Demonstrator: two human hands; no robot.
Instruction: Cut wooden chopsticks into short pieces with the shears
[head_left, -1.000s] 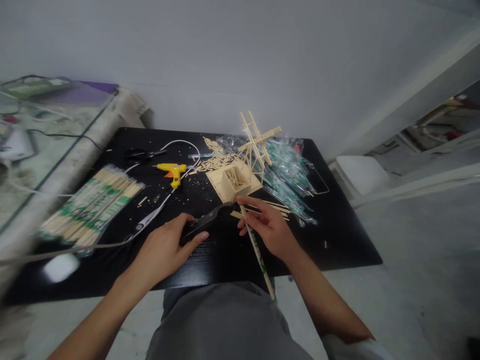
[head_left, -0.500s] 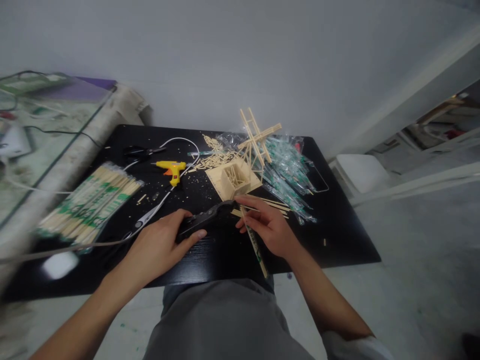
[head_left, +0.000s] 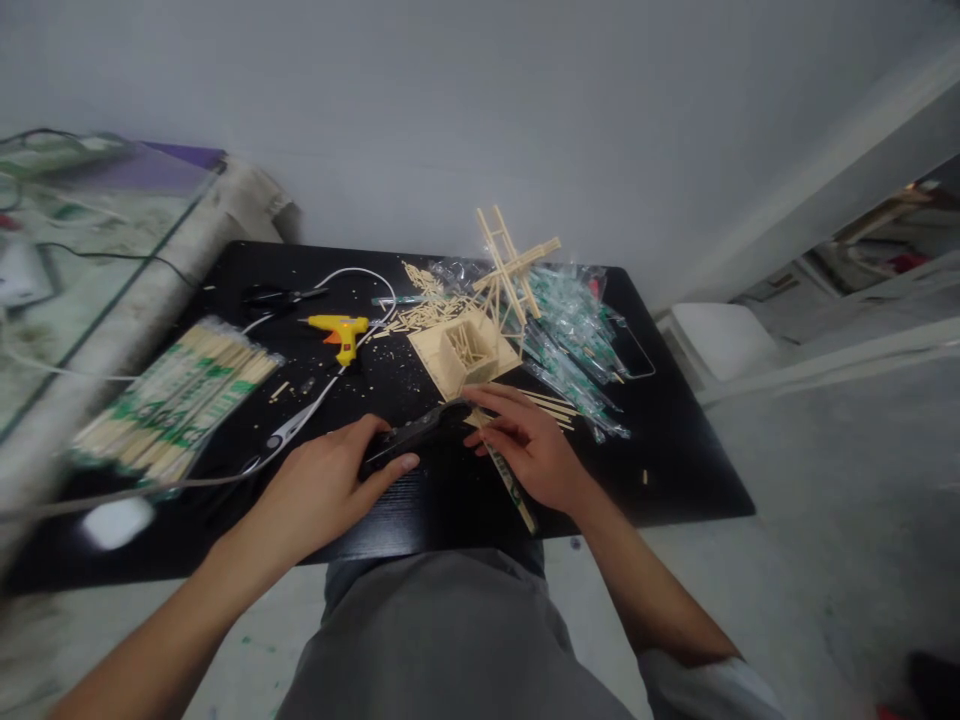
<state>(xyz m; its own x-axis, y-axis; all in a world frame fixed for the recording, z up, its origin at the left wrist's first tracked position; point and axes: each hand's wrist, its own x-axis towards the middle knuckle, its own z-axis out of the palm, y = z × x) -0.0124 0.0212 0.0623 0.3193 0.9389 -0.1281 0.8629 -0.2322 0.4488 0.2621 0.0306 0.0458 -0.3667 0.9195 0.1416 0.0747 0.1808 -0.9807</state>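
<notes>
My left hand [head_left: 322,485] is closed round the handles of black cutting pliers [head_left: 416,433], whose jaws point right toward my other hand. My right hand [head_left: 529,445] pinches a chopstick [head_left: 510,485] in a green-printed wrapper, its far end at the pliers' jaws and its near end over the table's front edge. Just beyond my fingers stands a small open box built of wooden sticks [head_left: 465,355] with a crossed stick frame [head_left: 510,270] rising behind it. All of this is on a black table [head_left: 675,470].
A yellow glue gun [head_left: 341,330] with a white cable lies at mid-left. A pack of wrapped chopsticks [head_left: 176,400] lies further left, scissors [head_left: 281,297] at the back. Empty green wrappers [head_left: 577,345] and cut stick pieces [head_left: 424,310] litter the back right. A glass surface [head_left: 67,260] adjoins on the left.
The chopstick in my right hand has slid forward toward the pliers' jaws, so less of it hangs over the table edge. My left hand stays on the pliers.
</notes>
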